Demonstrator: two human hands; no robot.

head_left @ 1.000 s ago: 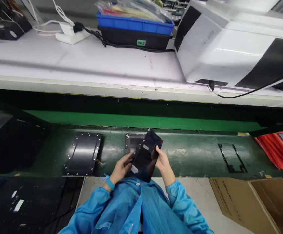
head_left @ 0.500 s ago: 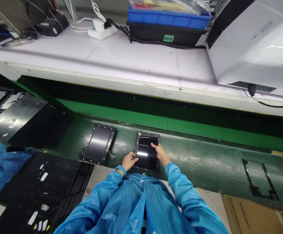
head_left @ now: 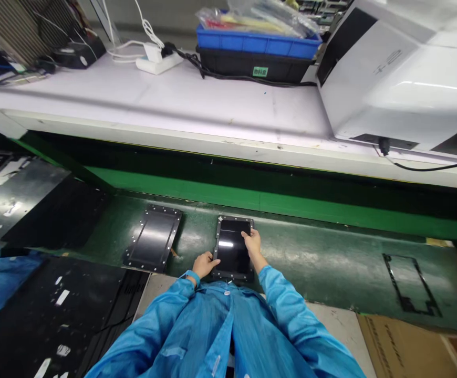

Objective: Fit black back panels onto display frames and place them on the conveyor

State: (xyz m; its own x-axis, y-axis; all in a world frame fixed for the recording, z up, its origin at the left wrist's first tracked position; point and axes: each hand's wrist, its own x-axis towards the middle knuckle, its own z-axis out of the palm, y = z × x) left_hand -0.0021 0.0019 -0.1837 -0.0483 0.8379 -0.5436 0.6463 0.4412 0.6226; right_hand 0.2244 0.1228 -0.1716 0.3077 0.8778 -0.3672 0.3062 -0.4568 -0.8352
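Note:
A glossy black display panel [head_left: 231,247] in a dark frame with bright dots along its rim lies on the green bench right in front of my body. My left hand [head_left: 204,264] grips its lower left edge, the thumb resting on the rim. At the right edge my right hand [head_left: 253,245] is closed, thumb over the glass and fingers around the frame's side. The fingertips beneath the edge are hidden. To the left lies a similar dark framed panel [head_left: 153,239], untouched and slightly turned.
A thin black bracket frame [head_left: 413,283] lies on the bench at right, near a cardboard box [head_left: 404,346]. Above runs a white shelf [head_left: 228,110] with a blue bin [head_left: 258,43] and a white machine [head_left: 402,79]. Another person's blue sleeve [head_left: 0,283] shows at left.
My right hand has shifted up along the panel's right edge, with its fingers now around the side. The left hand keeps its place on the panel. The whole view has moved slightly.

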